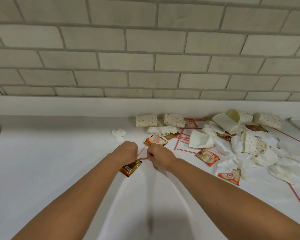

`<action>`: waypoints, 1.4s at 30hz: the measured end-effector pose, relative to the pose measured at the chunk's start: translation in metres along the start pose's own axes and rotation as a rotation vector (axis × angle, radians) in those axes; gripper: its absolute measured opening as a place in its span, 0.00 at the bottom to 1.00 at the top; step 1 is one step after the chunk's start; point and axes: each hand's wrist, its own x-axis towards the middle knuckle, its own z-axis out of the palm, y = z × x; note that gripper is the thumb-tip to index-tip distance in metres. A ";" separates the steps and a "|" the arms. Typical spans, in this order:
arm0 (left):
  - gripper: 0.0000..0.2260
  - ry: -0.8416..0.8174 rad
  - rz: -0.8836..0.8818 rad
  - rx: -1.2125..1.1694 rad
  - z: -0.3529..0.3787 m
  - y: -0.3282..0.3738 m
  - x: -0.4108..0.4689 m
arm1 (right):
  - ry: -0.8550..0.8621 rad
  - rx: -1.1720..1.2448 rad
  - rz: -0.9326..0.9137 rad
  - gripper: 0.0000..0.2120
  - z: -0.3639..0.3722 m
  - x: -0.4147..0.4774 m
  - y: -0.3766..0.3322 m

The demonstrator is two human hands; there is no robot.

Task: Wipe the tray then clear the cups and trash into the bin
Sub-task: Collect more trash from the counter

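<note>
**A:** From the head view, what could go wrong?

**B:** Both fists are curled round thin red-striped straws [142, 155]. The left hand [126, 151] has one end and the right hand [160, 156] pinches the other, low over the white counter [50, 161]. Straws are slick and springy, so I'd guess one could slide out of either fist on the way to the bin. The bin isn't in view, and neither is the tray.

**A:** Anything else nearby?

**B:** A brown sachet [131, 168] lies just under the left wrist. A careless lift might drag it along or flick it off the edge. If any sachet is torn open, powder could spill.

**A:** And the rest of the trash?

**B:** It is heaped to the right and well apart from the hands. Dotted paper cups [146, 120] lie on their sides along the wall [145, 49], so they may roll if nudged. Nearer the heap is a crushed cup [253, 144]. I can't tell whether any of them holds liquid.

**A:** How does the pile look?

**B:** Crumpled white tissues [162, 130], orange sachets [207, 157] and loose straws [178, 141] lie among the cups, overlapping. It's light, flimsy stuff, so a full handful would probably shed pieces.

**A:** Progress?

**B:** Nearly everything is unbinned, so I'd judge the clearing as early.
</note>
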 end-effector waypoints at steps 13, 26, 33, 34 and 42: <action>0.05 0.075 -0.063 -0.081 0.010 0.018 0.015 | 0.233 -0.055 0.063 0.15 -0.016 0.012 0.005; 0.11 0.013 -0.181 -0.133 0.009 0.031 0.017 | -0.015 -0.372 0.119 0.19 -0.027 0.013 0.001; 0.19 -0.073 -0.260 -0.066 -0.001 0.045 0.002 | -0.019 -0.413 0.086 0.16 -0.021 -0.003 -0.004; 0.20 -0.068 -0.271 -0.068 0.000 0.047 0.002 | -0.027 -0.406 0.086 0.16 -0.024 -0.007 -0.004; 0.21 -0.030 -0.310 -0.138 0.002 0.057 -0.008 | -0.054 -0.394 0.111 0.16 -0.032 -0.033 -0.001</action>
